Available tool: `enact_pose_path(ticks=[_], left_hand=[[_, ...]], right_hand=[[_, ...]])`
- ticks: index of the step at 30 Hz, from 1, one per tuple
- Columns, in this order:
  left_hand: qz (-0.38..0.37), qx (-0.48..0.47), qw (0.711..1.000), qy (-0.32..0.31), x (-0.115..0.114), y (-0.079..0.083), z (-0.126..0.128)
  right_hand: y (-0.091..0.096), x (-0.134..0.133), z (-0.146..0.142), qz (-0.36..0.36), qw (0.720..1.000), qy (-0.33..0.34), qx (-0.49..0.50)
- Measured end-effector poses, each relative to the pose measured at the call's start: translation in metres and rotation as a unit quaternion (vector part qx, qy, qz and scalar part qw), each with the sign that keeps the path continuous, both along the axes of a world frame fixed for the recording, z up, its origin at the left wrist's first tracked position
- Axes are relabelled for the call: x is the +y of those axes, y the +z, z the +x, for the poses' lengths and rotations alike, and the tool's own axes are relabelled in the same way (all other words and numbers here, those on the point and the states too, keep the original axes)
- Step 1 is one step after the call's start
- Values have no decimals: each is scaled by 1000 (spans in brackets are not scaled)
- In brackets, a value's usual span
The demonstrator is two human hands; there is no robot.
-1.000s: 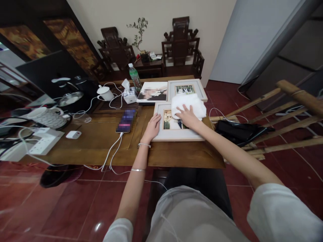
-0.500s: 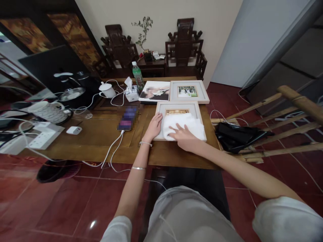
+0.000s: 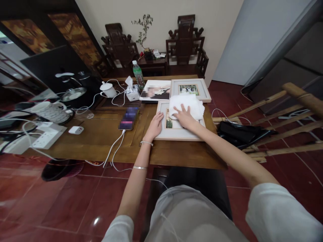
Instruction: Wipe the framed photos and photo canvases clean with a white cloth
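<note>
A picture frame (image 3: 161, 132) with a pale border lies flat at the table's front, a photo partly showing inside. My left hand (image 3: 154, 126) rests on its left edge, fingers stretched out along the border. A folded white cloth (image 3: 195, 103) covers the upper right of this frame. My right hand (image 3: 184, 117) presses on the cloth from above with its fingers spread. Behind lies a second picture frame (image 3: 205, 90) with a photo in it; the cloth reaches its lower edge. Left of that is a white-edged photo panel (image 3: 158, 95), partly blurred.
Left of the frames lie a phone (image 3: 128, 118) on a charging cable, a tissue box (image 3: 132, 93), a green-labelled bottle (image 3: 138, 74) and a lidded white cup (image 3: 108, 89). A patterned mug (image 3: 50, 111) and a power strip (image 3: 47, 136) stand farther left. A bamboo rack (image 3: 272, 122) is at right.
My right hand has slid the cloth away from me, toward the frame's far edge, uncovering the lower part of the frame. My left hand stays on the left edge.
</note>
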State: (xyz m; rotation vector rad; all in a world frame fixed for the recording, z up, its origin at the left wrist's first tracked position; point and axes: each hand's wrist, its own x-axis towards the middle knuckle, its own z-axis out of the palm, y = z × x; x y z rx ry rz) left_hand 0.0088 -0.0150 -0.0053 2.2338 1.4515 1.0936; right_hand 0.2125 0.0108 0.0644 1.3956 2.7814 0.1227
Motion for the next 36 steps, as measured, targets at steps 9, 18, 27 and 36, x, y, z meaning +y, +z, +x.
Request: enact_pose_path(ticks=[9,18,27,36], left_hand=[[-75,-75,994,37,-7,16,10],[-94,-180,978,39,-12,22,12],[-79,-127,988,40,-14,21,12],[-75,-152,985,30,-14,24,11]], right_hand=[[39,-103,-3,-128,983,123,-35],[-3,-53,-39,39,995,93,8],[-5,16,-61,62,997,-7,54],[16,-63,-45,-39,995,81,-38]])
